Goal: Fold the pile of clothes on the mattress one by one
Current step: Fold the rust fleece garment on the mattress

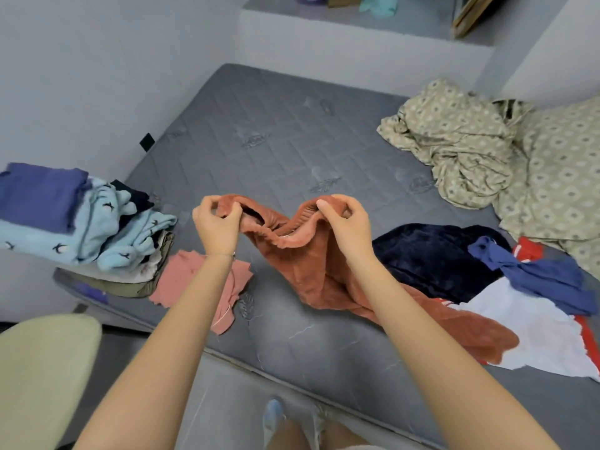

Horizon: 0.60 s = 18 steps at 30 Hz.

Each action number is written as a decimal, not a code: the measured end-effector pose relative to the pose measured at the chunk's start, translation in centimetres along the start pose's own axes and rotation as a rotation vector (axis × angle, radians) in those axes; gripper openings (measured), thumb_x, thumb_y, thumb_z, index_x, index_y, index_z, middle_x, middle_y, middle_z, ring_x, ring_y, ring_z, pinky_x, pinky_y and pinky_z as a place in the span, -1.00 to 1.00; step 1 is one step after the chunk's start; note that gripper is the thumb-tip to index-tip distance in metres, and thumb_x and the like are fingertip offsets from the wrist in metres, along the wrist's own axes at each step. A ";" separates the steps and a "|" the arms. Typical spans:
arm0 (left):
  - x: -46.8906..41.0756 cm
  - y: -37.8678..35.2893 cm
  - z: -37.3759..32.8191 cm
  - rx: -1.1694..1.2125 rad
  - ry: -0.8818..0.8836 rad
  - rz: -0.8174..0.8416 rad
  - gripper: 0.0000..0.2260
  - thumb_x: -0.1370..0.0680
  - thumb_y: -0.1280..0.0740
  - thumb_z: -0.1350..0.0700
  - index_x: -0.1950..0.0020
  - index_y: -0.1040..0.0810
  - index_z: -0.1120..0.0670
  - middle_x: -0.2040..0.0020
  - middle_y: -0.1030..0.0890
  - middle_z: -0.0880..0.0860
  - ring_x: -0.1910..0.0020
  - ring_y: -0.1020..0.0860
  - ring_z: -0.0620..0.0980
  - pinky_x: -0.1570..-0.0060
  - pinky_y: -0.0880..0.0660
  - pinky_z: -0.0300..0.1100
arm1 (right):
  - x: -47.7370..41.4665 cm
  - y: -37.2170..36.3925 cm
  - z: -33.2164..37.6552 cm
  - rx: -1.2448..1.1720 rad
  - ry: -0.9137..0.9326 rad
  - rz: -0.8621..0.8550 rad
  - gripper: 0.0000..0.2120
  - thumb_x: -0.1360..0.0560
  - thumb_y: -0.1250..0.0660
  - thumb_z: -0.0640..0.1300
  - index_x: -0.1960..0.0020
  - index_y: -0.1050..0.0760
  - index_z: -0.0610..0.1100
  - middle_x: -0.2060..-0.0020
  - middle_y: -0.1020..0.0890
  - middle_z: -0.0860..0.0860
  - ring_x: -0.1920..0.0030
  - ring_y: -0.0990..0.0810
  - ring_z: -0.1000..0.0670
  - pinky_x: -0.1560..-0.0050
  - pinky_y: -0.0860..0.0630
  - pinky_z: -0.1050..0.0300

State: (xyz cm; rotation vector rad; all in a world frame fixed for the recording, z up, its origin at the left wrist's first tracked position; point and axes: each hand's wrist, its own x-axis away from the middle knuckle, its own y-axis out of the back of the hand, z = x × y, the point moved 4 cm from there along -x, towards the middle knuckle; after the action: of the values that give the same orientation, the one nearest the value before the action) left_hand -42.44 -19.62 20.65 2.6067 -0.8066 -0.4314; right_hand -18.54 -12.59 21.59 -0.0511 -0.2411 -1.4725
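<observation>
In the head view, both hands are raised over the near middle of the grey mattress (pixel 276 141). The left hand (pixel 216 227) pinches one end of the waistband of a rust-coloured fleece garment (pixel 302 264), its fingers curled round the fabric. The right hand (pixel 344 224) grips the other end the same way, thumb on top. The waistband sags open between them, and the rest of the garment trails down onto the mattress towards its near right side.

The unfolded pile lies on that near right part of the mattress: a dark navy fleece piece (pixel 428 254), a blue garment (pixel 539 274) and a white cloth (pixel 535 332) with red trim, which the rust garment's end overlaps. A pink garment (pixel 185 280) lies flat on the mattress's near left part. A stack of light blue and purple clothes (pixel 97 228) sits at its left edge. A crumpled patterned sheet (pixel 470 147) covers the mattress's far right corner.
</observation>
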 end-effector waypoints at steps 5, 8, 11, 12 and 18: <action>-3.4 0.0 0.0 0.045 0.117 0.000 -0.84 -0.46 -0.38 0.23 0.04 -0.44 0.11 0.10 -0.50 0.04 0.10 -0.45 -0.03 0.12 -0.32 -0.32 | -1.5 -3.5 0.4 0.095 -0.005 0.091 -0.41 -0.29 -0.57 -0.24 -0.22 -0.36 -0.21 -0.12 -0.54 -0.09 -0.10 -0.56 -0.02 -0.17 -0.50 0.10; -6.4 0.3 1.2 0.097 0.111 0.020 -0.73 -0.47 -0.40 0.21 -0.04 -0.35 0.07 0.20 -0.47 0.00 0.21 -0.44 -0.02 0.13 -0.34 -0.24 | -2.5 -4.9 0.4 0.147 0.030 0.029 -0.49 -0.30 -0.54 -0.28 -0.15 -0.38 -0.12 -0.05 -0.58 -0.06 -0.07 -0.60 -0.04 -0.17 -0.52 0.00; -9.9 0.5 2.3 0.109 0.098 0.088 -0.72 -0.47 -0.43 0.17 -0.03 -0.34 0.07 0.14 -0.48 0.02 0.17 -0.45 0.00 0.14 -0.32 -0.25 | -3.5 -7.4 1.1 0.118 0.021 -0.041 -0.62 -0.34 -0.54 -0.21 -0.07 -0.45 -0.13 0.12 -0.59 0.06 0.08 -0.60 0.09 -0.05 -0.52 0.20; -11.1 0.6 2.6 0.107 0.091 0.112 -0.74 -0.48 -0.43 0.17 -0.02 -0.36 0.08 0.10 -0.49 0.03 0.13 -0.45 0.00 0.12 -0.32 -0.26 | -3.8 -8.3 1.6 0.119 0.027 -0.073 -0.67 -0.36 -0.54 -0.17 -0.03 -0.48 -0.13 0.20 -0.57 0.10 0.18 -0.56 0.15 0.06 -0.49 0.30; -19.8 1.9 4.1 0.131 0.057 0.259 -0.83 -0.50 -0.41 0.20 -0.06 -0.55 0.18 -0.10 -0.59 0.18 -0.11 -0.53 0.09 -0.14 -0.40 -0.18 | -4.8 -13.9 4.9 0.135 0.078 -0.294 -0.77 -0.40 -0.50 -0.04 0.28 -0.47 -0.05 0.46 -0.37 0.11 0.43 -0.32 0.15 0.31 -0.30 0.25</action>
State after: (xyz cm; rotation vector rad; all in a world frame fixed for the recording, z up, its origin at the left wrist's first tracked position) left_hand -60.61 -10.46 21.32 2.5695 -1.1700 -0.2360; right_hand -33.25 -8.39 23.84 0.1570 -0.2926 -1.7430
